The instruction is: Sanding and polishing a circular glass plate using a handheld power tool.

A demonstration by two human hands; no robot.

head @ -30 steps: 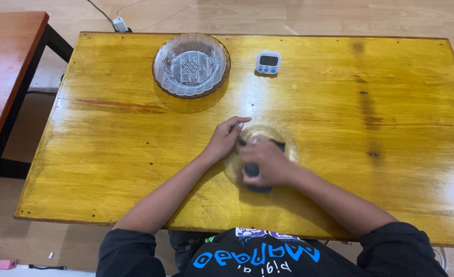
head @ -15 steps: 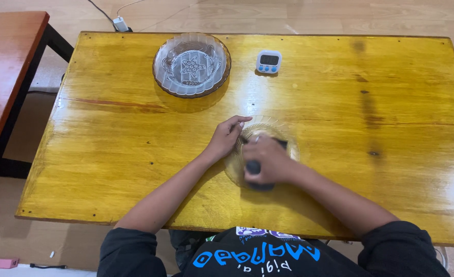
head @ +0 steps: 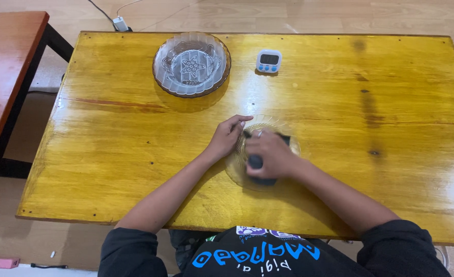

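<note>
Hands (head: pixel 247 146) unmoved; timer (head: pixel 268 61) well apart

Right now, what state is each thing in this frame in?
Left hand: open, fingers resting on the rim of the near glass dish.
Right hand: closed around a dark handled tool, pressing it into the dish.
Near glass dish: upright on the table, mostly covered by the hands.
Dark handled tool: gripped, inside the dish.
Far glass dish: upright, empty, untouched.
Digital timer: standing, display unreadable.
Wooden table: glossy.
</note>
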